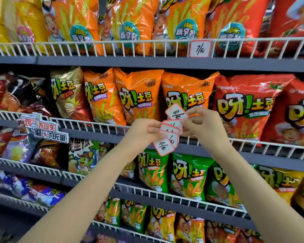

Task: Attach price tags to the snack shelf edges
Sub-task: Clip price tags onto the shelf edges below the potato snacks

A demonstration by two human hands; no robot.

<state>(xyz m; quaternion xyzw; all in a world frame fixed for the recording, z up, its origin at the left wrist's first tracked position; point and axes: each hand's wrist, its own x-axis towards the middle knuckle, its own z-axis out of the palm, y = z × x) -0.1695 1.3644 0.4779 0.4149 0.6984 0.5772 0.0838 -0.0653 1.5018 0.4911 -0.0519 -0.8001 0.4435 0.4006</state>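
**Tags fanned at middle shelf rail**

Small white paper price tags with red borders and clipped corners (166,137), handwritten in black, form an overlapping fan just in front of the white wire shelf rail (98,126). Left hand (144,131) pinches the fan's lower tags. Right hand (203,123) pinches the topmost tag (176,112), tilted, lifted slightly off the fan. Well above the rail, one identical tag marked "7" (199,48) hangs on the upper wire rail. Orange crisp bags (139,95) stand behind the rail.
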